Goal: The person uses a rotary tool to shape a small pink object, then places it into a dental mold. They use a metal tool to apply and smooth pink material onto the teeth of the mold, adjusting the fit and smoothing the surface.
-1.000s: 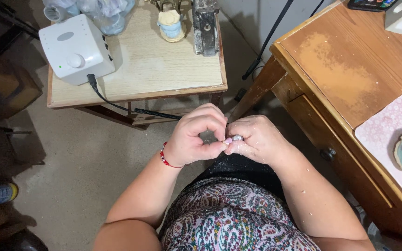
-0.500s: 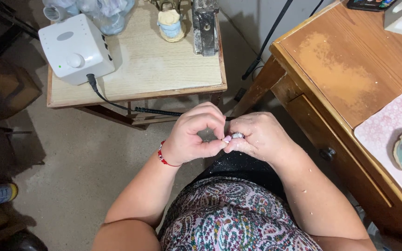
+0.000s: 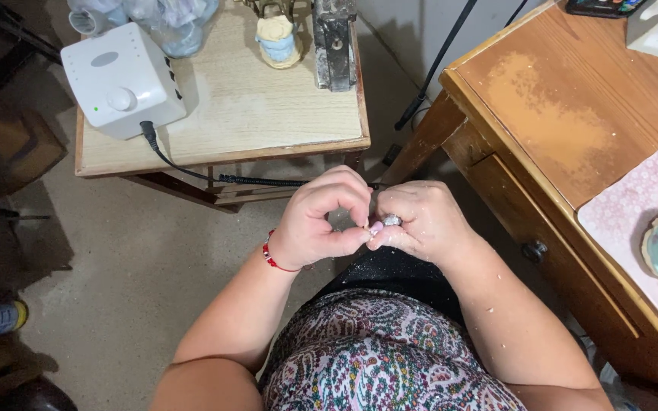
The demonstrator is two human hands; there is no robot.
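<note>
My left hand (image 3: 321,221) and my right hand (image 3: 416,221) meet above my lap, fingertips pressed together. Both pinch a very small object (image 3: 369,227) between thumbs and forefingers; it is too small and too hidden to identify. A silvery ring (image 3: 391,220) shows on a right-hand finger. A red bead bracelet (image 3: 269,254) circles my left wrist. White flecks dot my right forearm. A patterned paisley garment (image 3: 382,358) covers my lap below the hands.
A small wooden side table (image 3: 268,114) stands ahead with a white boxy device (image 3: 119,76), its black cable (image 3: 192,171), a figurine (image 3: 277,38) and a dark metal piece (image 3: 334,42). A wooden desk (image 3: 573,114) with a drawer knob (image 3: 533,250) and pink mat (image 3: 649,205) is at right.
Both hands stay together in the same spot; the fingers shift only slightly around the small object.
</note>
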